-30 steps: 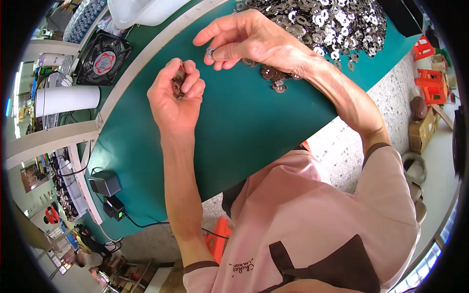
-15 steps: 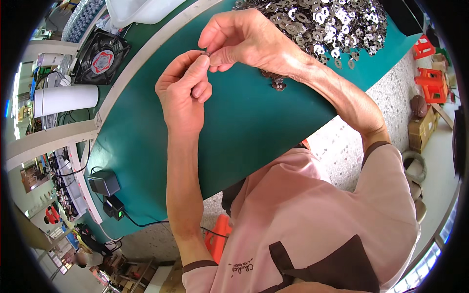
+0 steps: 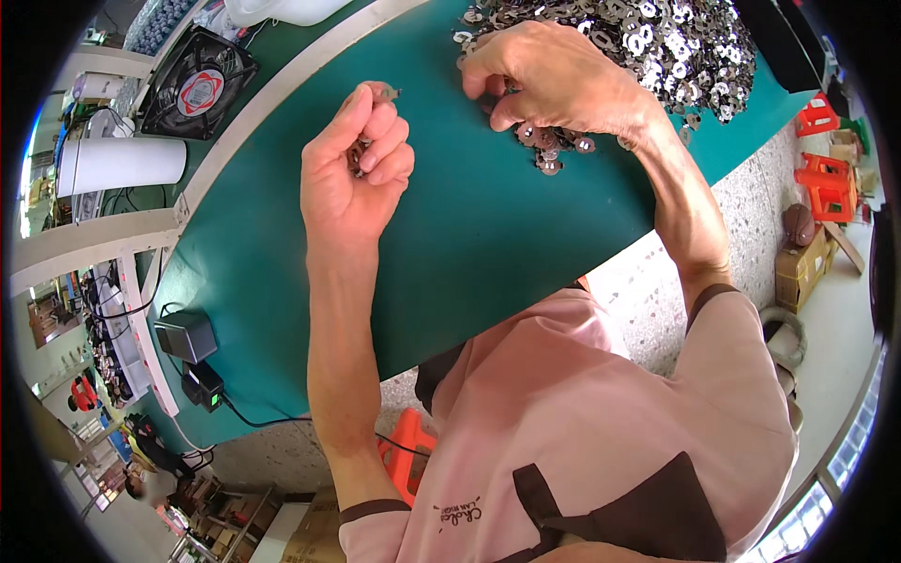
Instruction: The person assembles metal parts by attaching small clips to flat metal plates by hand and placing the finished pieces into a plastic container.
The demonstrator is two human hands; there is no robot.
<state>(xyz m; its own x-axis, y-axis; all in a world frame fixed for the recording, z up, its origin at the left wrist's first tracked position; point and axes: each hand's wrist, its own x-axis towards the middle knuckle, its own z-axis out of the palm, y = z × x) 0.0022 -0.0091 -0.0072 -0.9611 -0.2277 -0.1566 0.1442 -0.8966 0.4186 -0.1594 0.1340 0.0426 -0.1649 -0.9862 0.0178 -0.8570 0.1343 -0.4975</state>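
Observation:
My left hand point(image 3: 354, 164) is raised over the green table, closed around several small shiny metal pieces point(image 3: 358, 158) in its palm. One more flat metal piece point(image 3: 389, 94) sticks out between its thumb and forefinger. To the right, my right hand point(image 3: 554, 80) hovers palm down with curled fingers at the near side of a big heap of stamped metal pieces point(image 3: 648, 42). Its fingertips are partly hidden, and I cannot make out what they hold. Just below that hand lies a small cluster of the same pieces point(image 3: 548, 155).
The green tabletop point(image 3: 469, 253) ends in a near edge. A white frame bar point(image 3: 272, 89) borders it on the left, with a black fan point(image 3: 199, 86) and a white roll point(image 3: 122, 167) beyond. A black adapter point(image 3: 186, 335) with a cable lies at lower left. Red stools point(image 3: 826, 183) stand right.
My hands have come apart. The right one has moved right, toward the heap and the small cluster; the left one stays nearly in place, its palm turned more upward.

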